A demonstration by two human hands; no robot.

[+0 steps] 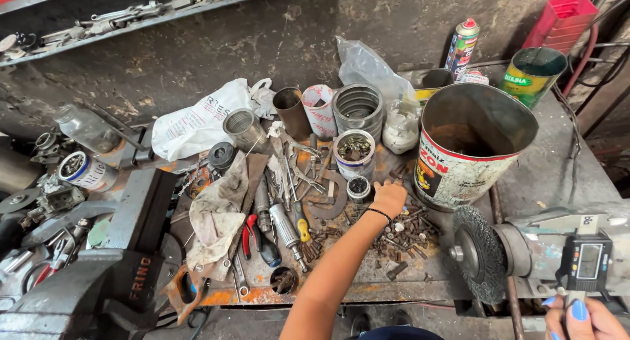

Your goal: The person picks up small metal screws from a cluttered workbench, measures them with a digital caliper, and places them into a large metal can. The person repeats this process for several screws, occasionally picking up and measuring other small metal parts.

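Note:
My left hand (389,197), a black band on its wrist, reaches forward palm down onto a pile of rusty bolts and screws (408,236). Its fingertips are hidden under the hand, beside a small open tin (358,188). A white can full of nuts (354,153) stands just beyond. My right hand (585,318), nails painted blue, is at the bottom right corner and grips a digital caliper (588,260) from below, its display facing me.
A large rusty can (469,146) stands right of my left hand. A wire wheel on a bench grinder (478,251) sits near the caliper. A vise (111,274), rag (216,215), red pliers (249,235), screwdrivers and tins crowd the left.

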